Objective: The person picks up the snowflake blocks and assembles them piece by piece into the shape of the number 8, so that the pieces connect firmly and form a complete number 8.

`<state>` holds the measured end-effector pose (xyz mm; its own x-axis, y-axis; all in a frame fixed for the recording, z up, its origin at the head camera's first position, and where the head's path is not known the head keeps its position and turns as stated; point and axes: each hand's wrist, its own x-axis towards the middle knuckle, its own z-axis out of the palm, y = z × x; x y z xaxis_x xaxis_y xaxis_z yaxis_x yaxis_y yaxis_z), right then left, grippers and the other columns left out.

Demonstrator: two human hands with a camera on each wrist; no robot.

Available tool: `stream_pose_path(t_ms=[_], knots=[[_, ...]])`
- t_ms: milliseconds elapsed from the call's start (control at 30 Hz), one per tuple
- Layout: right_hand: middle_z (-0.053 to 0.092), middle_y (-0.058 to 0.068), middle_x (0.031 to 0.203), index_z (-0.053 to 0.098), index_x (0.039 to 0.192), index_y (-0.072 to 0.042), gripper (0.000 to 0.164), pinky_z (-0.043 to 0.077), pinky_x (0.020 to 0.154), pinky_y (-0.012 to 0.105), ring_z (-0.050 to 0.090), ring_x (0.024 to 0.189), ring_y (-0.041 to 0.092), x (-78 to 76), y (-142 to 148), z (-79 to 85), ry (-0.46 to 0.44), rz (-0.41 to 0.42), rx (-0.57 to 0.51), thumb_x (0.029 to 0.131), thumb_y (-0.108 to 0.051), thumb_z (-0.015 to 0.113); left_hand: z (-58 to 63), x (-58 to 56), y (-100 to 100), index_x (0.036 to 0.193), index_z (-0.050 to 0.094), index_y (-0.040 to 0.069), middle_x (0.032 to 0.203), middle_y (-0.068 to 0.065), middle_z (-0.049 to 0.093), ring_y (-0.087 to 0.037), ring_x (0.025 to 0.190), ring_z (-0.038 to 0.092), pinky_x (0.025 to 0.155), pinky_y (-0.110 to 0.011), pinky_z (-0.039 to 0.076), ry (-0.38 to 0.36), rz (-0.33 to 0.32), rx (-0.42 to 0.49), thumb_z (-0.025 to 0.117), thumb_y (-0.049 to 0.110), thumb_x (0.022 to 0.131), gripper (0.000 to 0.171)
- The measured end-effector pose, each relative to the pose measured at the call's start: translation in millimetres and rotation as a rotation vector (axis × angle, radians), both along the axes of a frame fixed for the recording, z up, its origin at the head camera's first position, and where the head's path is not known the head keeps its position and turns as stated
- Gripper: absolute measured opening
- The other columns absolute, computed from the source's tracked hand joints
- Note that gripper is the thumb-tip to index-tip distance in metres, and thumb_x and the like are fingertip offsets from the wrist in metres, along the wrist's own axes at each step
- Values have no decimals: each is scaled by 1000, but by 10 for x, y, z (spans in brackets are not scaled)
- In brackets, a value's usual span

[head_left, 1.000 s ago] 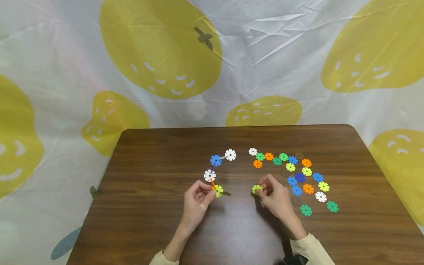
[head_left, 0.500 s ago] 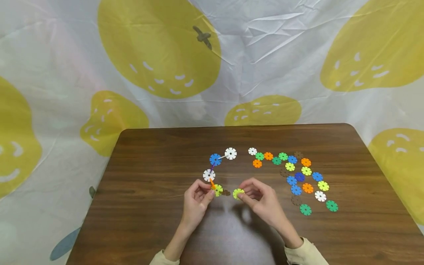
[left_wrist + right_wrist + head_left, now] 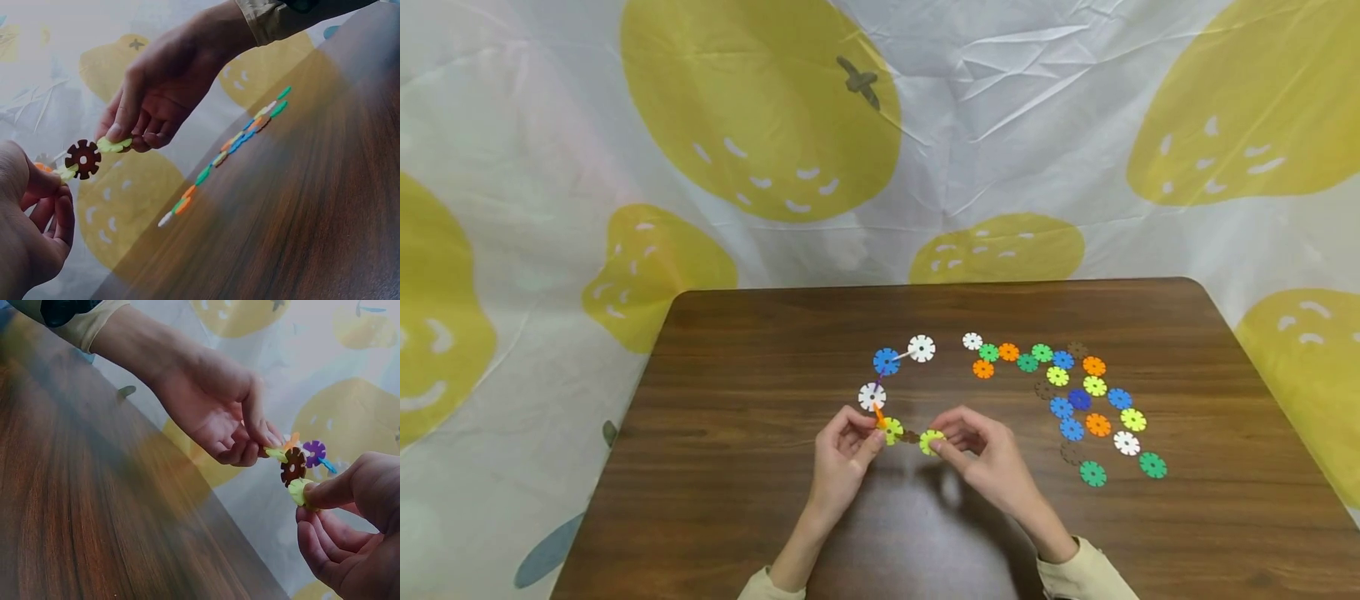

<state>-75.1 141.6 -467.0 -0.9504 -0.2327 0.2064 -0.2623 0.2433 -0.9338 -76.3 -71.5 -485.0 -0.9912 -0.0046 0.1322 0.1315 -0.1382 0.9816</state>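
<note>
My left hand [image 3: 841,457] pinches a yellow-green notched disc [image 3: 892,431] in a chain of interlocking plastic discs. From it the chain runs through an orange disc [image 3: 879,416], a white disc [image 3: 872,397], a purple disc [image 3: 314,450] and a blue disc [image 3: 886,361] to a white one [image 3: 921,348] at its far end. On the other side a brown disc [image 3: 83,159] joins the yellow-green one edge to face. Between thumb and fingers, my right hand [image 3: 992,458] holds a second yellow-green disc [image 3: 114,145], its rim right at the brown disc's edge.
Loose discs in several colours lie flat on the right half of the wooden table, among them an orange disc [image 3: 1098,425] and a green disc [image 3: 1093,474]. Behind the far edge of the table [image 3: 760,317] hangs a fruit-patterned cloth [image 3: 820,258].
My right hand has moved left with its yellow-green disc, from apart to right at the brown disc. The left hand and the chain have stayed nearly still.
</note>
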Motion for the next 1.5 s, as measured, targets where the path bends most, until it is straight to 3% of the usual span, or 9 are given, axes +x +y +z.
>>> stream_pose_path(t_ms=[200, 533, 767, 1000, 1200, 1333, 1500], knots=[[75, 11, 87, 71, 101, -5, 19, 61, 70, 27, 71, 75, 19, 9, -11, -31, -1, 11, 6, 84, 2, 77, 1, 9, 14, 93, 57, -17, 90, -24, 63, -7, 76, 63, 68, -15, 56, -26, -18, -19, 67, -18, 84, 13], [74, 18, 85, 72, 99, 0, 18, 61, 67, 26, 71, 71, 16, 59, -41, -119, -46, -36, -74, 82, 3, 78, 52, -3, 95, 86, 58, -18, 89, -34, 66, -6, 71, 66, 64, -15, 56, -52, 32, -3, 65, -21, 82, 9], [74, 20, 88, 72, 100, 3, 18, 61, 71, 24, 71, 72, 12, 63, -55, -124, -119, -73, -116, 82, 4, 77, 49, 5, 128, 86, 55, -18, 80, -24, 65, -11, 63, 63, 59, -18, 56, -84, 36, 5, 63, -21, 82, 9], [73, 23, 91, 70, 104, 5, 22, 61, 74, 26, 71, 76, 9, 73, -48, -148, -108, -30, -149, 84, 3, 76, 64, -22, 75, 91, 59, -18, 89, -33, 65, -6, 72, 65, 66, -16, 57, -33, -1, -4, 65, -19, 83, 10], [72, 26, 94, 68, 108, 9, 24, 63, 74, 33, 73, 79, 12, 75, -39, -154, -110, 75, -173, 85, 7, 73, 44, -28, 40, 98, 61, -18, 95, -37, 62, -5, 78, 64, 71, -15, 56, -3, -25, -11, 67, -13, 87, 14], [71, 27, 93, 68, 108, 9, 23, 63, 74, 37, 74, 79, 17, 76, -26, -155, -136, 120, -170, 85, 7, 72, 34, -21, 26, 100, 62, -18, 95, -34, 64, -5, 80, 65, 74, -15, 56, 2, -43, -14, 68, -11, 88, 15], [70, 30, 94, 67, 108, 12, 24, 63, 77, 34, 74, 81, 15, 71, -32, -159, -125, 96, -202, 84, 10, 71, 0, -5, 41, 107, 58, -19, 89, -12, 63, -6, 77, 64, 72, -18, 57, -8, -70, 40, 65, -5, 93, 21]])
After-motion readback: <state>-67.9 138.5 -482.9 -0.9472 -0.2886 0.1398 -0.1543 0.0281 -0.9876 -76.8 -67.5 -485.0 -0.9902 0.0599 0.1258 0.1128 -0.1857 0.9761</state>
